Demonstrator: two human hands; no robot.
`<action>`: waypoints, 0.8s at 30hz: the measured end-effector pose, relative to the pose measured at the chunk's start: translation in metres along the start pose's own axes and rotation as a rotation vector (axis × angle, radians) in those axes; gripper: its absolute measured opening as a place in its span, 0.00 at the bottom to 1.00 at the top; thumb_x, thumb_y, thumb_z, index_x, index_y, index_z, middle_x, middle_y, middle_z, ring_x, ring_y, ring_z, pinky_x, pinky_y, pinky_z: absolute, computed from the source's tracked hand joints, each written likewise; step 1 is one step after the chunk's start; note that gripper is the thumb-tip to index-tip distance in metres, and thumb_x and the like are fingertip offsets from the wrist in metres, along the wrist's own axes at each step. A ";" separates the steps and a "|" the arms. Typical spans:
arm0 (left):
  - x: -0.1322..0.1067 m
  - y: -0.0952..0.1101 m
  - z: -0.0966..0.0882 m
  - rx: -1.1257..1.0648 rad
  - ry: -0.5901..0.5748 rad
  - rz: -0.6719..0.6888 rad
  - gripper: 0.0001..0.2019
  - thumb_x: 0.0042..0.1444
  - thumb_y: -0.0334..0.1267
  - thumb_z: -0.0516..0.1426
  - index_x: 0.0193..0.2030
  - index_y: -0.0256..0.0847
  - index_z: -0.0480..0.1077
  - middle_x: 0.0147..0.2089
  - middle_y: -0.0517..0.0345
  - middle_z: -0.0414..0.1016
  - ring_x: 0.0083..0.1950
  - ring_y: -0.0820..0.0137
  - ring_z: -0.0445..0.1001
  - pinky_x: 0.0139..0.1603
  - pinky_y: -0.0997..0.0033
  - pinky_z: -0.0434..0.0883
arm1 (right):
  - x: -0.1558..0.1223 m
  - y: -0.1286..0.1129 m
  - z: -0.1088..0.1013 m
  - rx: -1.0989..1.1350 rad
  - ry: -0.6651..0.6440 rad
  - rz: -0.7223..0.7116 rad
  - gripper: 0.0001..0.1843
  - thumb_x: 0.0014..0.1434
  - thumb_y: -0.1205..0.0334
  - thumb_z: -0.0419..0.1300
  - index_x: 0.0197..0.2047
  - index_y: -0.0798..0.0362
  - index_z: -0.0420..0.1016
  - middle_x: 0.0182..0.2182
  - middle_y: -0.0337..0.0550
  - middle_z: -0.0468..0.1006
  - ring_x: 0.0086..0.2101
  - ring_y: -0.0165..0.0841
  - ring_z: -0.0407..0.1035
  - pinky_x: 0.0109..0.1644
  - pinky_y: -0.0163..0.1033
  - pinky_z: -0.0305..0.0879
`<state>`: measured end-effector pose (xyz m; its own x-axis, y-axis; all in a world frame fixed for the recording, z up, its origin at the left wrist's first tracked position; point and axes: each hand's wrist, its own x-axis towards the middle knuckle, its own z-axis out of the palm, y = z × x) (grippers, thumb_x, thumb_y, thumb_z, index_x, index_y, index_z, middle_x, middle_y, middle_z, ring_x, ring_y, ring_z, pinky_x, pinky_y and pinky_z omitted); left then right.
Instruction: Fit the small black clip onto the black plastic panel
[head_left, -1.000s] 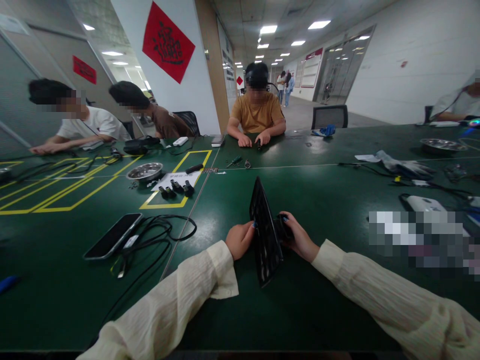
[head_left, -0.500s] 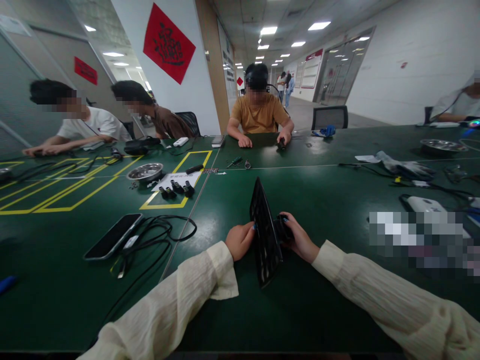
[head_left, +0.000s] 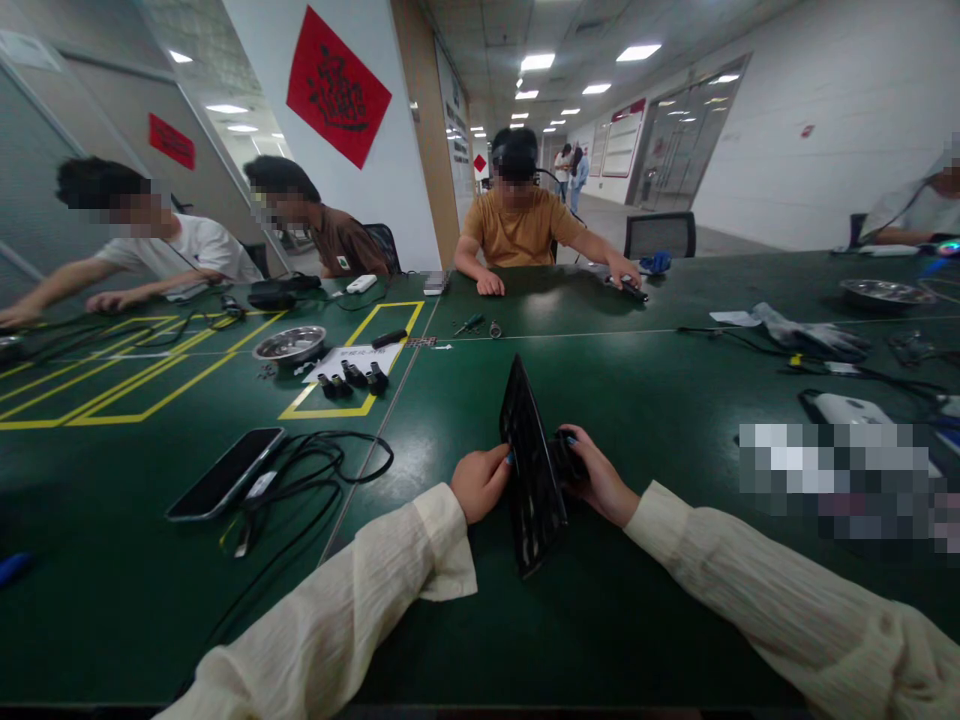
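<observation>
The black panel [head_left: 529,470] stands edge-on, so its faces cannot be read. It covers part of the small black part [head_left: 568,460] in the right grip [head_left: 600,482], and that part's form is unclear. Whether the left grip [head_left: 480,482] clasps or only props the panel is undeterminable. A pixelated patch [head_left: 840,475] masks items on the counter [head_left: 645,400]. The left edge cuts off the blue object [head_left: 10,568].

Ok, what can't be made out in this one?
Head view:
The small black part in the right hand: mostly covered by its fingers and the upright black panel.
The left hand grip on the panel: fingertips mostly curled out of sight.
Things at the table's right: under a pixelated patch.
The dark pieces by the paper: too small.
</observation>
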<state>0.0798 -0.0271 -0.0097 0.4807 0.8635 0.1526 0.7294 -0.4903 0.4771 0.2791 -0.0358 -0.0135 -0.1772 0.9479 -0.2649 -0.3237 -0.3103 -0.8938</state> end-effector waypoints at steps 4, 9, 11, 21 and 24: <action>-0.001 0.001 -0.001 -0.042 0.009 -0.024 0.22 0.61 0.45 0.33 0.30 0.39 0.62 0.22 0.59 0.64 0.26 0.70 0.66 0.28 0.74 0.58 | 0.000 0.000 0.001 -0.002 -0.005 -0.003 0.17 0.49 0.51 0.54 0.43 0.42 0.60 0.30 0.35 0.65 0.28 0.31 0.64 0.21 0.32 0.58; -0.001 0.001 0.000 -0.054 0.020 -0.017 0.22 0.61 0.45 0.34 0.30 0.39 0.62 0.22 0.59 0.63 0.25 0.71 0.65 0.28 0.74 0.57 | 0.002 0.001 -0.002 -0.005 -0.031 -0.008 0.16 0.50 0.51 0.54 0.43 0.42 0.60 0.30 0.35 0.66 0.28 0.32 0.64 0.21 0.32 0.58; 0.000 0.000 0.001 -0.040 0.012 -0.003 0.21 0.61 0.45 0.35 0.30 0.39 0.62 0.23 0.59 0.64 0.26 0.70 0.66 0.28 0.74 0.58 | 0.002 0.001 -0.002 0.002 -0.035 -0.013 0.16 0.50 0.51 0.54 0.43 0.42 0.60 0.30 0.36 0.66 0.28 0.32 0.64 0.21 0.33 0.58; -0.001 0.002 0.000 -0.058 0.018 -0.034 0.22 0.62 0.45 0.34 0.29 0.39 0.62 0.22 0.59 0.64 0.25 0.71 0.66 0.28 0.74 0.59 | 0.005 0.006 -0.006 0.025 -0.059 -0.015 0.15 0.52 0.51 0.53 0.44 0.42 0.60 0.33 0.36 0.67 0.30 0.32 0.65 0.24 0.34 0.61; -0.001 0.000 0.000 -0.046 0.013 -0.005 0.21 0.62 0.44 0.35 0.29 0.39 0.62 0.22 0.59 0.64 0.26 0.71 0.66 0.28 0.74 0.59 | 0.006 0.007 -0.008 0.024 -0.065 -0.017 0.15 0.52 0.51 0.54 0.44 0.41 0.60 0.33 0.36 0.66 0.29 0.32 0.65 0.23 0.34 0.60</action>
<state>0.0795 -0.0277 -0.0099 0.4702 0.8678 0.1609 0.7086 -0.4798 0.5173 0.2831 -0.0316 -0.0243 -0.2310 0.9464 -0.2255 -0.3493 -0.2970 -0.8887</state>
